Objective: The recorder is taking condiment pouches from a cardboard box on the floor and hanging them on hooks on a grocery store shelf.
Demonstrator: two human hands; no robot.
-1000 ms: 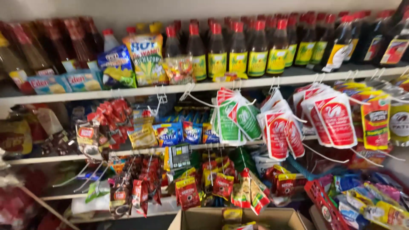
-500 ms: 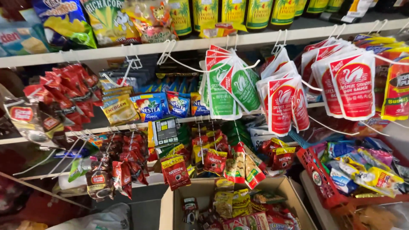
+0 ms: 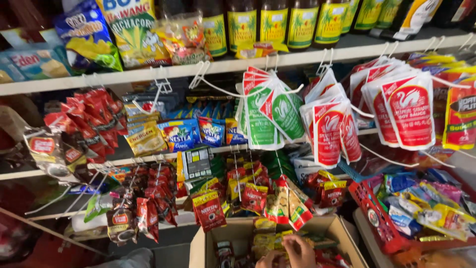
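Observation:
An open cardboard box [image 3: 342, 233] sits at the bottom centre, filled with small yellow, green and red sachets [image 3: 263, 240]. My right hand [image 3: 293, 252] reaches into the box from the lower edge, fingers curled over the sachets. Only the knuckles and thumb show, so what it grips is unclear. My left hand is out of the picture. Just above the box hang strips of red coffee sachets [image 3: 208, 211] and yellow-green sachets [image 3: 287, 203].
White pouches with red and green labels [image 3: 327, 129] hang on wire hooks from the top shelf [image 3: 148, 74], which carries dark bottles [image 3: 272, 22] and snack bags [image 3: 134, 37]. A red basket [image 3: 369, 208] of wrapped sweets stands at the right. Red sachet strips [image 3: 94, 124] hang at the left.
The view has tilted down and closer to the shelves. The box now fills more of the bottom, and my right hand has come into sight inside it.

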